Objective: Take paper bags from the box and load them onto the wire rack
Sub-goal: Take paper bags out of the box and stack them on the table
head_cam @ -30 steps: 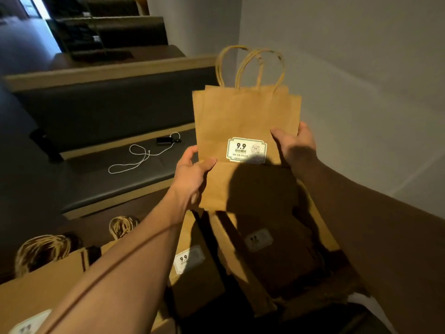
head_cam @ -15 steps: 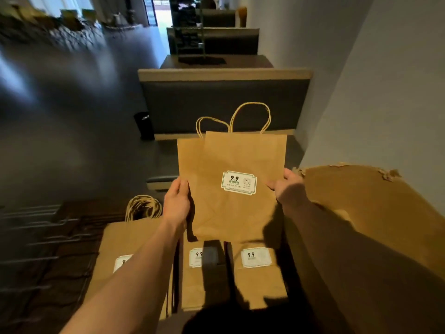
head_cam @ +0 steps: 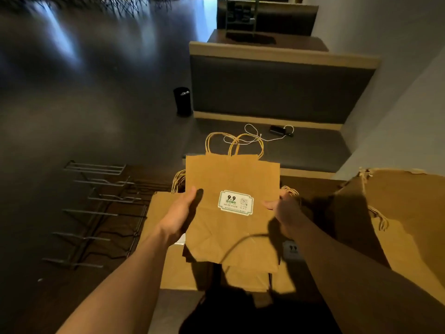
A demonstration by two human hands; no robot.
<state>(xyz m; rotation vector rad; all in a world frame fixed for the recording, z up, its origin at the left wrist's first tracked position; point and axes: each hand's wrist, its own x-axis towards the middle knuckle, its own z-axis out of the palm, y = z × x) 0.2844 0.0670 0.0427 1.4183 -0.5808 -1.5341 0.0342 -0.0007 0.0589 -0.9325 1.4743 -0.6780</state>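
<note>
I hold a small stack of flat brown paper bags (head_cam: 231, 227) with twisted handles and a white label, in front of me. My left hand (head_cam: 179, 219) grips the stack's left edge, thumb on top. My right hand (head_cam: 283, 212) grips its right edge. Beneath the stack, more paper bags (head_cam: 166, 271) lie flat on the table. The open cardboard box (head_cam: 409, 201) stands at the right with several bags inside. The wire rack (head_cam: 101, 213) lies at the left, its slots showing bare wire.
A dark upholstered bench (head_cam: 277, 145) with a wooden trim runs behind the table, with a white cable and a black device (head_cam: 279, 130) on its seat. A black bin (head_cam: 183, 101) stands on the dark floor. A grey wall closes the right side.
My view has swung left and down, bringing the wire rack into sight. The held stack has come lower, over the bags on the table. Both hands keep their grip.
</note>
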